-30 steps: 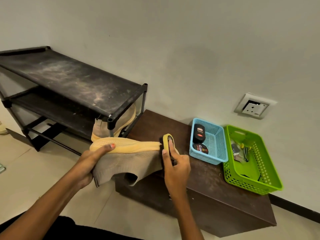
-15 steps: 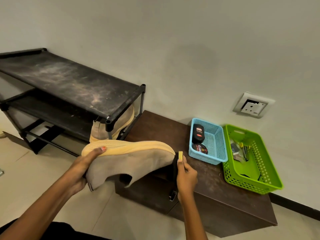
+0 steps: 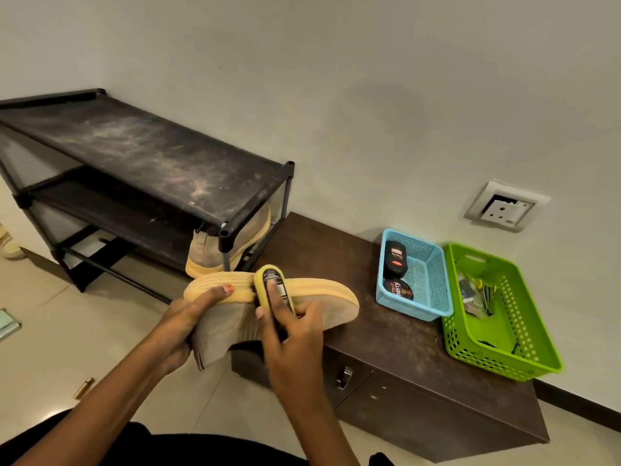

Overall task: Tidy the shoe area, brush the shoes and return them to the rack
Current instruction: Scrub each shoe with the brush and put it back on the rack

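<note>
Gripping the beige knit shoe (image 3: 232,331) near its heel, your left hand (image 3: 183,327) lays the thumb flat along the yellow sole, and the other fingers go out of sight behind the upper. The shoe is held on its side in the air, toe pointing right, just in front of the brown cabinet (image 3: 403,351).

Your right hand (image 3: 295,341) curls round the yellow-edged brush (image 3: 265,280), with the forefinger stretched along its black labelled back. The brush is pressed against the sole about midway along.

Down on the tiles, left of your left forearm, lies a small brass-coloured cylinder (image 3: 84,387).

On the cabinet top sits a blue basket (image 3: 433,280) holding a black polish bottle (image 3: 394,258) and a round tin (image 3: 398,290). Just beside it on the right is a green basket (image 3: 524,361). Its contents look like small tools, though they're too small to say for sure.

Left of the cabinet stands the black shoe rack (image 3: 151,153), its top shelf streaked with dust. A second beige shoe (image 3: 205,253) is tucked under that shelf at the rack's right end. On the wall above the baskets, a socket (image 3: 504,206).
</note>
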Available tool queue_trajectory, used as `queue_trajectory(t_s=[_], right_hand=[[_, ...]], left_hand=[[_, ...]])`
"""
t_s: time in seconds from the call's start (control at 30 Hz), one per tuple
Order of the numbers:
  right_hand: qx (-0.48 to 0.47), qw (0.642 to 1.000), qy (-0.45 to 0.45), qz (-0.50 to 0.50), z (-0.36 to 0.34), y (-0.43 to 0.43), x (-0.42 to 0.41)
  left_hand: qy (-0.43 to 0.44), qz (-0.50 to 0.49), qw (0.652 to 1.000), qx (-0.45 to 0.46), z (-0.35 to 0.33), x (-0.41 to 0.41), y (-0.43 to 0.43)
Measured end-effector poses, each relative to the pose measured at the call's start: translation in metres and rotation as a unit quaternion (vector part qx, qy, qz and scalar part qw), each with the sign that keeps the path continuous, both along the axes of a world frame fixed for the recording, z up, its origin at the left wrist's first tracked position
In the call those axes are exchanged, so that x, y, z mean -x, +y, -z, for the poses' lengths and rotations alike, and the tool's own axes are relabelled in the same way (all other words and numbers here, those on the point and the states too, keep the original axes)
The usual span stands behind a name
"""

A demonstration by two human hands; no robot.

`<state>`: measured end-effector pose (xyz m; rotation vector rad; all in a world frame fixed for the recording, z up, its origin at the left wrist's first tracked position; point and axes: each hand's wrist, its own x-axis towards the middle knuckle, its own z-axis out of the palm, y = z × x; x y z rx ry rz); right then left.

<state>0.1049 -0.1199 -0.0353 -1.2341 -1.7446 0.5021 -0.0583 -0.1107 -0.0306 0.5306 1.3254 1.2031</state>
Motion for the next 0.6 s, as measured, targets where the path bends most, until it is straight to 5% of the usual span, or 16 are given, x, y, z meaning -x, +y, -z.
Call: queue_trajectory(t_s=[0.07, 0.2, 0.3, 0.4, 0.53, 0.6], right_hand=[[-0.021, 0.999, -0.041, 0.029, 0.008, 0.008, -0.015], [0.087, 0.972, -0.004, 0.22, 0.006, 0.044, -0.059], [0.074, 0.991, 0.06, 0.09, -0.019, 0.014, -0.008], [0.024, 0.998, -0.035, -0.037, -0.025, -0.01, 0.021], [0.102, 0.972, -0.021, 0.21, -0.009, 0.048, -0.056], [0.069, 0.97, -0.032, 0.229, -0.009, 0.045, -0.054]], left_hand=[[0.005, 0.004, 1.0, -0.001, 0.0, -0.001, 0.0], [0.016, -0.006, 1.0, -0.01, -0.005, -0.005, 0.002], [0.025, -0.001, 0.999, -0.021, -0.01, -0.012, 0.002], [0.03, 0.012, 0.999, -0.02, -0.011, -0.016, 0.001], [0.017, -0.003, 1.0, -0.009, -0.011, -0.015, -0.002], [0.018, -0.014, 1.0, -0.002, -0.012, -0.017, -0.001]])
